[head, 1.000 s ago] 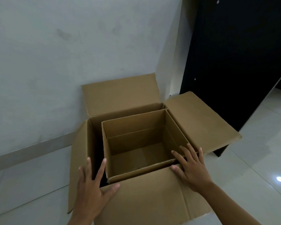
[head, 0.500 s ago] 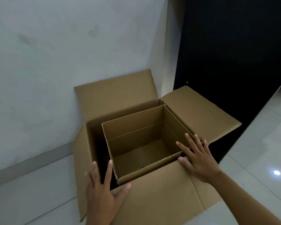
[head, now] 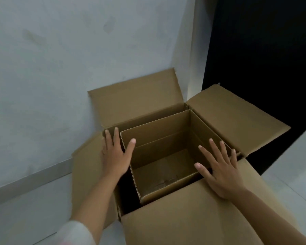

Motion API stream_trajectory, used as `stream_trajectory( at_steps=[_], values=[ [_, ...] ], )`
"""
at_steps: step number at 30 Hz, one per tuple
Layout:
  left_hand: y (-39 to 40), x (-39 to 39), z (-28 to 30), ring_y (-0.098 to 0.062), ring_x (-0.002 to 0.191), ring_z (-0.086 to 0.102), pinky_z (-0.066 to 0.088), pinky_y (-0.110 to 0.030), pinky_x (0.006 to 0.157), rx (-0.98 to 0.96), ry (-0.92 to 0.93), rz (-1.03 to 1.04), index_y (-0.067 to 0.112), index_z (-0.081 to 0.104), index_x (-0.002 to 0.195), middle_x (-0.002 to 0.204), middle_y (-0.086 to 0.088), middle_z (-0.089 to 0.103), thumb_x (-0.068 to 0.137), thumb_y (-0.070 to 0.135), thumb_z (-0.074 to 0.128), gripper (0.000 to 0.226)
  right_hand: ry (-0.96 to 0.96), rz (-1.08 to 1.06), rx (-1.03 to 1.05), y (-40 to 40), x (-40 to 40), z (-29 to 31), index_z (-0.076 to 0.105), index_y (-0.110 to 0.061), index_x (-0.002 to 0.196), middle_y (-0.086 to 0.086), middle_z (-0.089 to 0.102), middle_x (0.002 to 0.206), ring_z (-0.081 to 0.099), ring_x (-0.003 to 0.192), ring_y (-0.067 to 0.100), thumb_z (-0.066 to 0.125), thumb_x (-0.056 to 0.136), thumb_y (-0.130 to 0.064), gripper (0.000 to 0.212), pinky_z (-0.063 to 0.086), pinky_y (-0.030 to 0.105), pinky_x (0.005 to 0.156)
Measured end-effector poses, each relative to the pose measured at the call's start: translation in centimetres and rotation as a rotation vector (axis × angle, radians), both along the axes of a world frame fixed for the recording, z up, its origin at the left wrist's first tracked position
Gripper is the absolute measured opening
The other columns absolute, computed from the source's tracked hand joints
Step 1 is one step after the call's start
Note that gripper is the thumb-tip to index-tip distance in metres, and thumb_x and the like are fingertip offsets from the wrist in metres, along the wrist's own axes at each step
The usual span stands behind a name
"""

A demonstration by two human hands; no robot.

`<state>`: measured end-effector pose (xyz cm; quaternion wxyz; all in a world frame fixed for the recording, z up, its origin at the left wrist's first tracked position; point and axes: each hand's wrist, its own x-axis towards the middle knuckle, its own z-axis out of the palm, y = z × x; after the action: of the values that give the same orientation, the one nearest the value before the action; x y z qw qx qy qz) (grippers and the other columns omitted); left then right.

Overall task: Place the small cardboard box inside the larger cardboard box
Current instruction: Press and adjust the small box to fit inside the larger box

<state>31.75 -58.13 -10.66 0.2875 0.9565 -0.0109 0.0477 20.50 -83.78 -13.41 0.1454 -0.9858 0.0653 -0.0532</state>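
Observation:
The small open cardboard box (head: 166, 167) sits inside the larger cardboard box (head: 141, 103), whose four flaps are folded outward. A dark gap shows along the small box's left side. My left hand (head: 116, 154) hovers flat over that gap at the small box's left wall, thumb reaching over its rim, fingers spread and holding nothing. My right hand (head: 221, 170) is spread over the small box's near right corner and the large box's front flap, also holding nothing.
The boxes stand on a pale tiled floor (head: 25, 214) against a white wall (head: 60, 68). A dark cabinet or doorway (head: 263, 59) rises at the right, close behind the right flap.
My left hand moved forward from the front flap to the small box's left side. My right hand shifted slightly over the near right corner. The view came closer to the boxes.

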Motion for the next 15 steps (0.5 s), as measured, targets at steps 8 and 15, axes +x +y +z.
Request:
stream_trajectory(
  at_steps=[8,15],
  values=[
    [1.2,10.1,-0.3,-0.03,0.141,-0.001,0.006,-0.045,0.116,-0.122,-0.019,0.102,0.019,-0.003,0.142,0.155,-0.013,-0.001,0.085,0.052,0.042,0.08,-0.01,-0.024,-0.126,0.9,0.5,-1.4,0.03,-0.034,0.135,0.002,0.029,0.147,0.004,0.139,0.023,0.011,0.087,-0.067,0.061,-0.006,0.039,0.112],
    [2.2,13.6,-1.6,-0.028,0.139,0.017,0.011,-0.038,0.115,-0.419,-0.05,0.23,0.021,-0.006,0.141,0.155,-0.006,0.008,0.088,0.045,0.041,0.075,-0.067,-0.025,-0.116,0.8,1.8,-1.8,0.032,-0.036,0.133,0.002,0.028,0.147,0.003,0.139,0.021,0.01,0.087,-0.066,0.059,-0.005,0.041,0.112]
  ],
)
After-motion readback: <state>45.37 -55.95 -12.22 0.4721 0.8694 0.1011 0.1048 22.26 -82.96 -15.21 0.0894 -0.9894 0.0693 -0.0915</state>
